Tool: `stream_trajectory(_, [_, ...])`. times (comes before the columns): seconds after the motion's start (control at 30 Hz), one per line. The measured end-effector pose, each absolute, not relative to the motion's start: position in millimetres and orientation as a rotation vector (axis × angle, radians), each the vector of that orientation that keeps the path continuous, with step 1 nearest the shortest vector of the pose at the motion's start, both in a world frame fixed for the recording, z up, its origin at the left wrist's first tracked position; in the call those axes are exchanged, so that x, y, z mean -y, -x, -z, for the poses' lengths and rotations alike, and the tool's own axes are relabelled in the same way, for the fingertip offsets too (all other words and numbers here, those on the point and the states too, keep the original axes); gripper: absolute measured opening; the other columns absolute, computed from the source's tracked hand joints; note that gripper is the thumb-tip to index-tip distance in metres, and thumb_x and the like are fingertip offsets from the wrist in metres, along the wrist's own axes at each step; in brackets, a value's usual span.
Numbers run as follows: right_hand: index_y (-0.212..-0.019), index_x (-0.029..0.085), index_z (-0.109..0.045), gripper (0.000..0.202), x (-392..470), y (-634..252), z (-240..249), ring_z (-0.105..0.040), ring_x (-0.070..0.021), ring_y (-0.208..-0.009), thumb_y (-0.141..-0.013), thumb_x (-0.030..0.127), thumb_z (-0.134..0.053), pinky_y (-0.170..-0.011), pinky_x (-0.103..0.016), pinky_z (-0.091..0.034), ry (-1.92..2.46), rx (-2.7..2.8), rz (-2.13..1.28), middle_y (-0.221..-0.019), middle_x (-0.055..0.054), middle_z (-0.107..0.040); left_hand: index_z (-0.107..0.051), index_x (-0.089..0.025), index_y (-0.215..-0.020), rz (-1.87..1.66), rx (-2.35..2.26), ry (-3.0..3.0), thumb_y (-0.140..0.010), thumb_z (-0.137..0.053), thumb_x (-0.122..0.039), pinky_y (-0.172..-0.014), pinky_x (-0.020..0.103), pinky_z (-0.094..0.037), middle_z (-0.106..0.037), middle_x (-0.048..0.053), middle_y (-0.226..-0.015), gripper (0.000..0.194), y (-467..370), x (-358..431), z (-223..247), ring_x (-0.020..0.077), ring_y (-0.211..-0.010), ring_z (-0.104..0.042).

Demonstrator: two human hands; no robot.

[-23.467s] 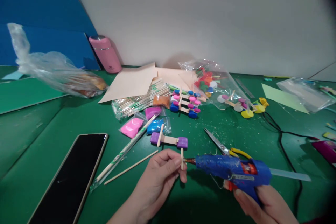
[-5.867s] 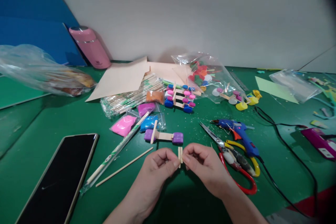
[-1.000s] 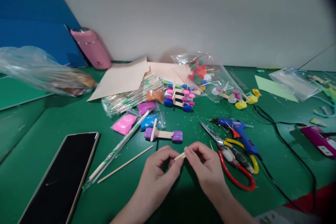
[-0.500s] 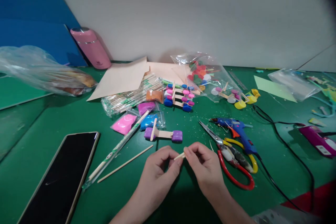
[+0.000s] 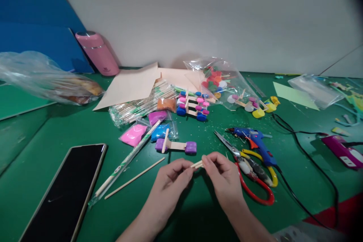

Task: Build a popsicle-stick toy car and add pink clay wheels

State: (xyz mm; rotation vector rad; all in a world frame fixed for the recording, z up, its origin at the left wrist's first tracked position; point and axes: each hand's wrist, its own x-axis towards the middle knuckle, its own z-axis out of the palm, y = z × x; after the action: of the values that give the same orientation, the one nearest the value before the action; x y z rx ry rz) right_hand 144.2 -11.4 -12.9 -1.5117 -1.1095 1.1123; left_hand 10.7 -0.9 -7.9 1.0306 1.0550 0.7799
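Note:
Short pale wooden stick pieces lie between my fingertips, low in the middle of the view. My left hand pinches their left end between thumb and forefinger. Their right end is in the pinch of my right hand. Just beyond my hands is a flat stick piece with purple clay ends and a crosswise stick at its left. One long thin stick lies to the left of my left hand. How many pieces I hold is partly hidden by my fingers.
Scissors and a blue glue gun with a black cord lie right of my right hand. A phone is at the left. Behind are clay packets, bundled sticks, small clay-wheeled pieces and a pink bottle.
The short pieces have moved slightly up and right with my right hand, and more of them shows between my fingertips. My left fingers have drawn back a little toward their left end.

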Motion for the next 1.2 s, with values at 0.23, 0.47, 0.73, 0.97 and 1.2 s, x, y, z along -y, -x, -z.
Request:
stream_trajectory(0.23, [-0.063, 0.017, -0.053, 0.027, 13.0, -144.5, 12.4, -0.032, -0.0083, -0.047, -0.080, 0.038, -0.051, -0.042, -0.019, -0.028, 1.491, 1.142, -1.164, -0.051, 0.005, -0.038, -0.049, -0.016, -0.057, -0.817, -1.081, -1.008, -0.079, -0.052, -0.033, -0.052, 0.023, -0.024, -0.038, -0.005, -0.053, 0.027, -10.7, -0.9, 9.9, 0.0099, -0.054, -0.032])
stream_trajectory(0.47, [-0.071, 0.016, -0.055, 0.027, 14.5, -157.1, 7.6, -0.035, -0.0096, -0.054, -0.084, 0.037, -0.045, -0.047, -0.020, -0.029, 1.424, 1.261, -1.261, -0.058, 0.003, -0.041, -0.051, -0.016, -0.058, -0.791, -1.064, -1.065, -0.079, -0.051, -0.029, -0.052, 0.022, -0.025, -0.040, -0.005, -0.055, 0.024, -9.1, -2.9, 7.7, 0.0098, -0.054, -0.033])
stream_trajectory(0.73, [-0.077, 0.017, -0.058, 0.019, 14.9, -167.1, -1.2, -0.043, -0.0112, -0.059, -0.084, 0.029, -0.045, -0.051, -0.021, -0.033, 1.471, 1.533, -1.193, -0.069, 0.000, -0.050, -0.051, -0.016, -0.060, -0.773, -1.074, -1.079, -0.079, -0.050, -0.029, -0.052, 0.022, -0.025, -0.040, -0.005, -0.055, 0.023, -7.8, -3.5, 7.6, 0.0101, -0.055, -0.033])
stream_trajectory(0.97, [-0.082, 0.016, -0.061, 0.023, 12.3, -171.9, -3.6, -0.043, -0.0094, -0.056, -0.082, 0.033, -0.048, -0.052, -0.020, -0.034, 1.416, 1.272, -1.570, -0.062, 0.001, -0.052, -0.051, -0.016, -0.058, -0.763, -1.073, -1.102, -0.079, -0.051, -0.029, -0.051, 0.022, -0.024, -0.040, -0.005, -0.054, 0.024, -7.6, -4.4, 7.4, 0.0100, -0.054, -0.032])
stream_trajectory(1.2, [-0.061, 0.016, -0.049, 0.027, 14.3, -173.8, -1.6, -0.033, -0.0072, -0.050, -0.079, 0.037, -0.052, -0.044, -0.018, -0.028, 1.489, 1.365, -1.494, -0.053, 0.005, -0.037, -0.051, -0.016, -0.059, -0.790, -1.070, -1.072, -0.078, -0.052, -0.029, -0.052, 0.023, -0.024, -0.040, -0.004, -0.055, 0.024, -8.5, -4.5, 9.7, 0.0102, -0.054, -0.033])
